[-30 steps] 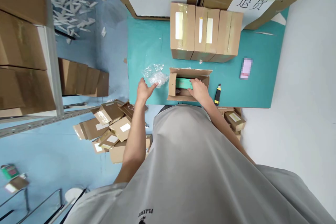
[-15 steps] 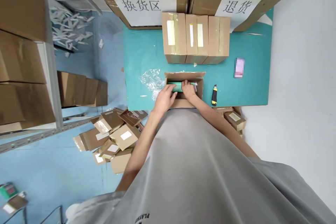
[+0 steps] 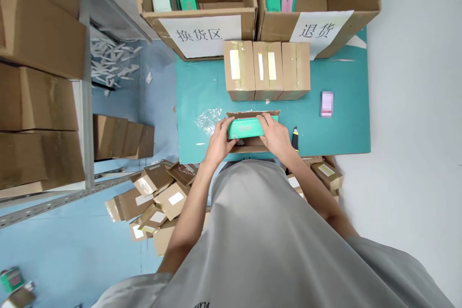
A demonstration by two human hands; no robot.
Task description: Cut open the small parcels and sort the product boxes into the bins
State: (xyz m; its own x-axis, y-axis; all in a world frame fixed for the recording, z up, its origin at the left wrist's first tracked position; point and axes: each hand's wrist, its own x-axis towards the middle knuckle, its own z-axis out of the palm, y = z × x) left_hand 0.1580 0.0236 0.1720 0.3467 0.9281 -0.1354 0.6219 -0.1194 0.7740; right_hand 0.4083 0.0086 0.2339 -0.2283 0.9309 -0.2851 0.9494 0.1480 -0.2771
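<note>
Both my hands grip a flat green box [image 3: 244, 128], held just above an open small cardboard carton [image 3: 252, 143] at the near edge of the teal table [image 3: 342, 127]. My left hand [image 3: 219, 138] clasps the box's left end, and my right hand [image 3: 275, 134] clasps its right end. The carton's far flap [image 3: 252, 114] stands up behind the green box.
A crumpled clear plastic wrap [image 3: 208, 120] lies left of the carton, a yellow-black utility knife [image 3: 295, 135] to its right. Three sealed cartons [image 3: 267, 70] stand behind. Two big labelled boxes [image 3: 202, 7] [image 3: 321, 0] hold green packs. Discarded cartons [image 3: 155, 197] litter the floor.
My left hand left the plastic wrap and joined the right one in the carton. Together they have lifted the green box up out of it.
</note>
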